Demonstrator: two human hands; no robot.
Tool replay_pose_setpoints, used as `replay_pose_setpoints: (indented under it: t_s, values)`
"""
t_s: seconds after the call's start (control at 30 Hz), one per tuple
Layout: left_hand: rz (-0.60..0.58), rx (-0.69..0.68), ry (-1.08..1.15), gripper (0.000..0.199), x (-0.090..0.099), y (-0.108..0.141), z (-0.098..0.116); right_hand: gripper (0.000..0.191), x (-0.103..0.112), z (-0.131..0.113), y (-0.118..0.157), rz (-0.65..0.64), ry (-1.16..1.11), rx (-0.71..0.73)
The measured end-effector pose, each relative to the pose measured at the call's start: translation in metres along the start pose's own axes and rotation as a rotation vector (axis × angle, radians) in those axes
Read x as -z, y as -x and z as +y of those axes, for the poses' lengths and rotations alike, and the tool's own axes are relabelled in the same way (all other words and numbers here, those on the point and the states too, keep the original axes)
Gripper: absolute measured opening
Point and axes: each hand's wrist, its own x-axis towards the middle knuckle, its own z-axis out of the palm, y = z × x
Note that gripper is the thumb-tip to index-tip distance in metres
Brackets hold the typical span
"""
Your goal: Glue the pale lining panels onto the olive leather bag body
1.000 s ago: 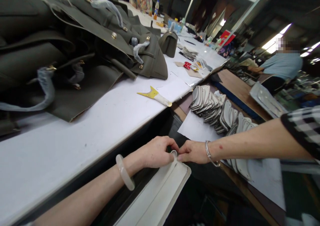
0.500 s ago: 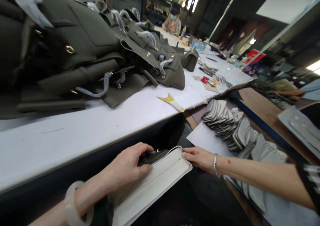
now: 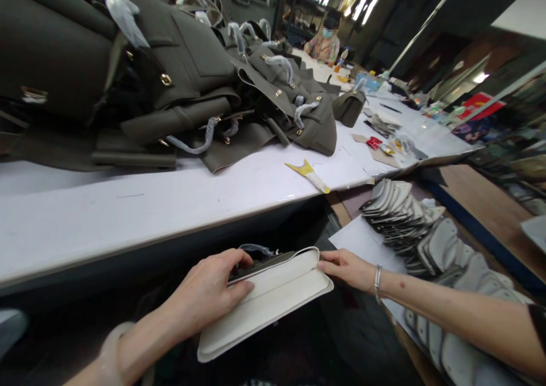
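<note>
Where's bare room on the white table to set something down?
Largest: front-left strip of the white tabletop, between the pile of olive leather-look bags and its front edge. Smaller: right of the forked yellow-and-white piece, short of the shiny red packet. Crowded: behind that strip, under the bags; and lower right, with stacked curved off-white panels.

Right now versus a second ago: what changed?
The left hand moved from the corner leftward along the white-lined piece, now holding it there; a wrapped handle behind came into view. Unchanged: right hand at the corner, dark bags and yellow tool on the table.
</note>
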Motion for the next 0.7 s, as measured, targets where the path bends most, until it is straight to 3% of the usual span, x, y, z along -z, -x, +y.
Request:
replay_pose_setpoints:
  t_s: [0.17,0.27,0.37,0.5,0.57,0.7]
  values:
    - [0.029,0.035,0.049,0.023,-0.002,0.0,0.004,0.065,0.007,-0.005,-0.002,-0.031,0.248,0.056]
    - [0.075,0.048,0.032,0.022,-0.007,0.002,0.005,0.068,0.001,-0.008,-0.001,0.171,0.399,0.172]
    - [0.122,0.031,-0.012,0.021,-0.011,0.004,0.008,0.051,-0.014,-0.02,-0.004,0.329,0.675,0.478]
    - [0.167,0.026,-0.08,0.02,-0.014,0.003,0.016,0.026,-0.041,-0.047,-0.016,0.239,1.06,0.945]
    - [0.182,0.032,-0.098,0.018,-0.016,0.0,0.019,0.025,-0.051,-0.057,-0.024,0.172,1.234,1.035]
    - [0.17,0.061,-0.096,0.02,-0.016,-0.009,0.019,0.024,-0.059,-0.065,-0.038,0.068,1.51,1.066]
